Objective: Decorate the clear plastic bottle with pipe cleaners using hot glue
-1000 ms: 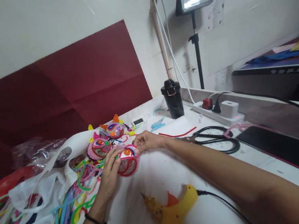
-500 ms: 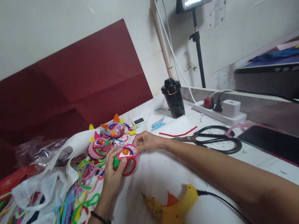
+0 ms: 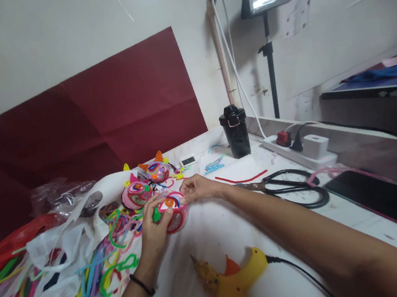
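Observation:
My left hand point(image 3: 155, 235) grips a small round craft piece point(image 3: 174, 211) covered in red, white and orange pipe-cleaner loops, thumb on its top edge. My right hand point(image 3: 197, 187) pinches the upper right rim of the same piece with closed fingertips. Both hands hold it just above the white table point(image 3: 300, 241). Two similar decorated pieces point(image 3: 137, 194) point(image 3: 156, 171) lie behind it. A yellow glue gun point(image 3: 234, 282) lies on the table just below my hands.
A heap of coloured pipe cleaners point(image 3: 91, 273) and plastic bags point(image 3: 54, 258) fills the left. Black scissors point(image 3: 291, 187), a red strip point(image 3: 240, 179), a black jar point(image 3: 236, 131), a power strip point(image 3: 301, 149) and a dark tablet point(image 3: 384, 200) sit to the right.
My left hand has closed more firmly round the craft piece and turned it slightly upright. The view drifted a little; my right hand kept its pinch.

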